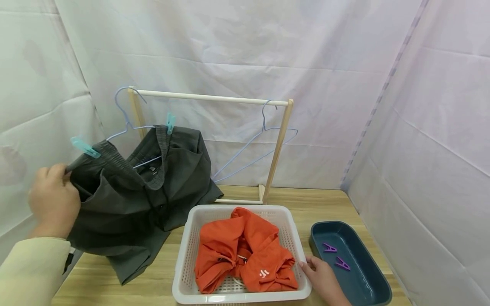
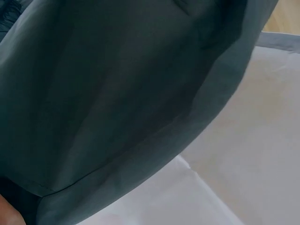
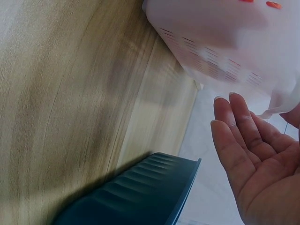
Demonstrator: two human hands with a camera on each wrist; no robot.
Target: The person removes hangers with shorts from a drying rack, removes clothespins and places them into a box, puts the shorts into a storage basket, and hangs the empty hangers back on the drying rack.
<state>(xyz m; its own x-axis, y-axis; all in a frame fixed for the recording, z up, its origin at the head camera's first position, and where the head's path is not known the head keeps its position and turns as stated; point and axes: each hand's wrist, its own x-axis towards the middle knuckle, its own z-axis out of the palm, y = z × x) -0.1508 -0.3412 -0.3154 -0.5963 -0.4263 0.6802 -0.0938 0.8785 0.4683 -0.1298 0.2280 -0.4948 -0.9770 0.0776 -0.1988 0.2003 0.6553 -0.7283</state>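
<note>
My left hand [image 1: 55, 199] grips the waistband edge of dark grey shorts [image 1: 126, 212] at the left. A blue wire hanger [image 1: 124, 127] runs into the waist opening, and two light-blue clothespins [image 1: 85, 147] sit on the waistband. In the left wrist view the shorts [image 2: 117, 93] fill most of the picture. My right hand [image 1: 323, 278] pinches the right rim of a white plastic basket [image 1: 181, 259], thumb on top. Its other fingers [image 3: 243, 122] extend loosely below the rim in the right wrist view. Inside the basket lies a bunched orange garment [image 1: 245, 255] with a white logo.
A wooden rack with a white rail [image 1: 210, 97] stands behind the basket. Another blue hanger [image 1: 249, 142] hangs at its right end. On the right, a dark teal tray [image 1: 367, 272] holds two purple clothespins [image 1: 342, 263]. White cloth walls [image 1: 432, 127] enclose the wooden table [image 1: 314, 199].
</note>
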